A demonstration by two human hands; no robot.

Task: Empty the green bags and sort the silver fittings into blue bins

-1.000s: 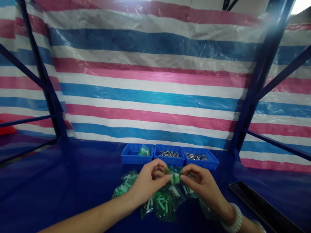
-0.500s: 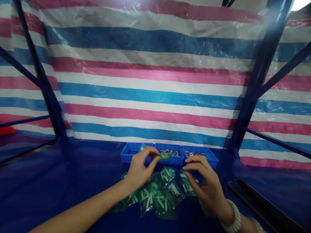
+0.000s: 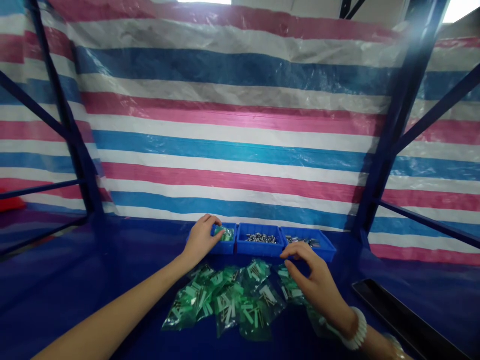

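My left hand point(image 3: 202, 239) is over the left blue bin point(image 3: 227, 248), its curled fingers and thumb apart. Right by the thumb tip is a small green plastic bag point(image 3: 226, 234) in that bin; whether they touch I cannot tell. My right hand point(image 3: 313, 272), with a white beaded bracelet at the wrist, hovers in front of the right bin point(image 3: 327, 246). Its thumb and fingers are bent and apart, with nothing visible between them. Between the forearms lie several clear green bags point(image 3: 228, 303) holding pale strips and thin screw-like pieces.
The middle bin point(image 3: 260, 248) holds many small metal parts, and the right bin holds other metal pieces. A dark phone-like slab point(image 3: 403, 320) lies on the blue table point(image 3: 123, 280) at right. Blue metal posts point(image 3: 386, 145) and a striped plastic sheet point(image 3: 232, 150) stand behind.
My left hand has moved left from in front of the middle bin to the left bin and let go of a small green bag there. My right hand has barely moved.
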